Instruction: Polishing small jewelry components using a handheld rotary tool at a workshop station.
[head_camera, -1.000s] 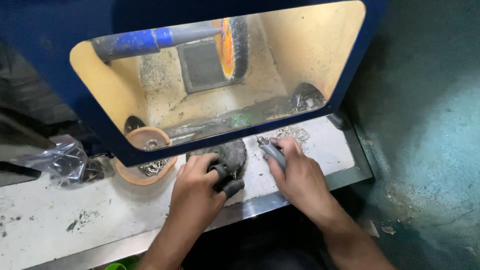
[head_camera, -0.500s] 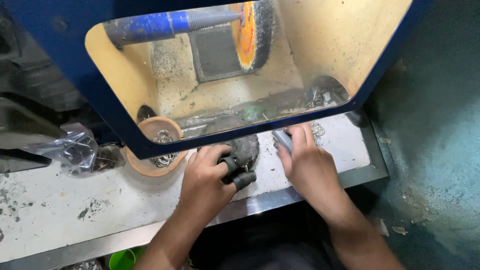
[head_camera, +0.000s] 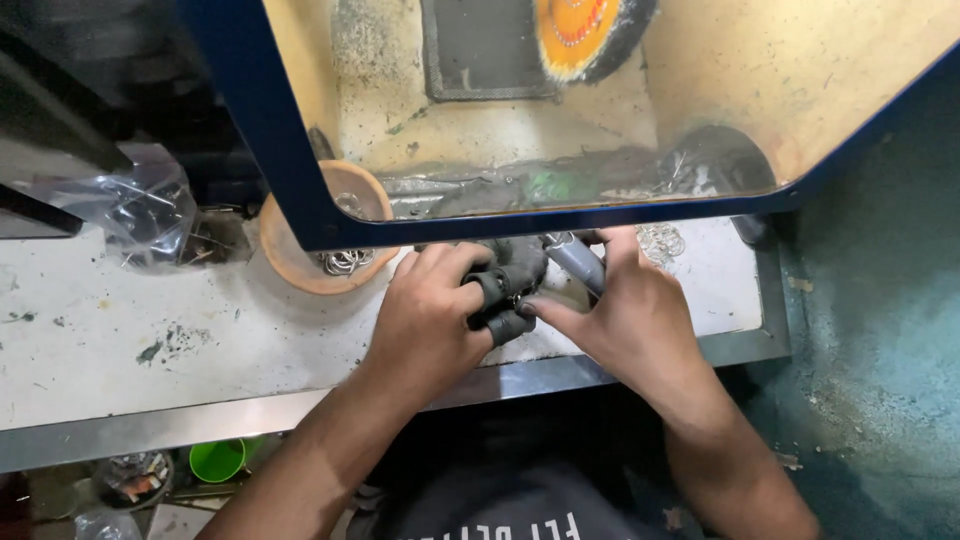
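Observation:
My left hand (head_camera: 428, 322) rests on the white bench, fingers curled around a dark grey lump (head_camera: 518, 262) at the lower edge of the blue hood. Black finger sleeves (head_camera: 498, 302) cover its fingertips. My right hand (head_camera: 622, 318) sits just to the right and grips a short grey rod (head_camera: 575, 262) that slants up under the hood. Its thumb tip touches the black sleeves on the left hand. What the lump is made of I cannot tell.
A blue hood frame (head_camera: 272, 130) surrounds a dusty yellow chamber with an orange buffing wheel (head_camera: 580, 28). An orange bowl (head_camera: 292, 262) holding metal rings (head_camera: 345, 262) stands left of my hands. A crumpled plastic bag (head_camera: 140, 210) lies further left. A green cup (head_camera: 215, 460) sits below the bench's metal edge (head_camera: 200, 425).
The view has closed in on the bench. My right hand has moved left until its thumb meets the left hand's sleeved fingers; the left hand stays on the dark lump.

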